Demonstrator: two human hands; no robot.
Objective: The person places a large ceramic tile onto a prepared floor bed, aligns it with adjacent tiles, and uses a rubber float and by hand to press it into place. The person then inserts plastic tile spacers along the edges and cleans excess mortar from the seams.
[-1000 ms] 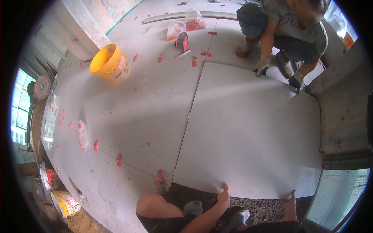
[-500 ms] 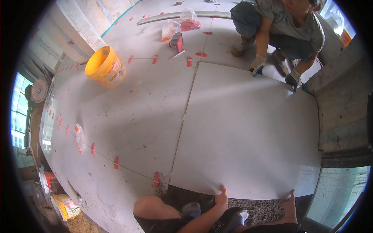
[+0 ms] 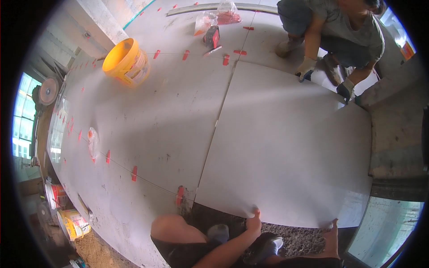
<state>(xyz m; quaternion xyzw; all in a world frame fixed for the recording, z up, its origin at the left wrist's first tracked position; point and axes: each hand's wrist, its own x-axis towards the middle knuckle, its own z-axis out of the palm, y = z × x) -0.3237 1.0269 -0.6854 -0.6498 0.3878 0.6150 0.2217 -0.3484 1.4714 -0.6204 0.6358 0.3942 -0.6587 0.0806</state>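
While my left hand (image 3: 254, 221) and right hand (image 3: 331, 231) grip the big tile (image 3: 286, 143) by its near edge, uneven shifting could chip it against the left tile (image 3: 165, 129).

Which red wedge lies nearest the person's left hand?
The red wedge by the near left corner of the held tile; all others sit farther from the left hand.

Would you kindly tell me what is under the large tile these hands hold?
Rough, dark granular material shows just beyond the near edge of the large tile, between the left hand and right hand. What lies directly beneath is covered and cannot be seen.
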